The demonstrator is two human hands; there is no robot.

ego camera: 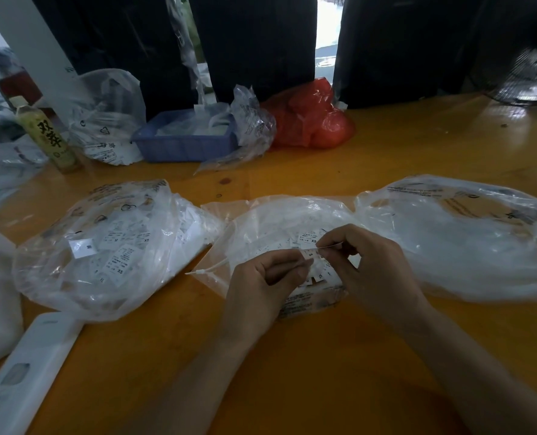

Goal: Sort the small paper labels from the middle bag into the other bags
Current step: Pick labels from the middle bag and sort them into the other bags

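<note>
At nine o'clock a white flat device (25, 368) lies on the orange table (292, 356), with a clear left bag (104, 246) just beyond it, holding white paper labels printed with sizes. Toward eleven o'clock stand a drink bottle (49, 135), a crumpled clear bag (107, 114) and a blue tray (182, 139); a red bag (311, 117) sits near twelve.

At the centre lies the middle bag (261, 227), open and full of small labels (308, 237). The left hand (267, 277) hovers over its near edge, fingers curled, thumb and forefinger pinching one label (310, 254). Touching it from three o'clock, the right hand (371, 259) pinches the same label's other end and a thin white strip, its fingers bent around them. Both hands are over the middle bag's contents.

At three o'clock rests the right bag (468, 240), clear and touching the middle bag; its contents cannot be made out.
</note>
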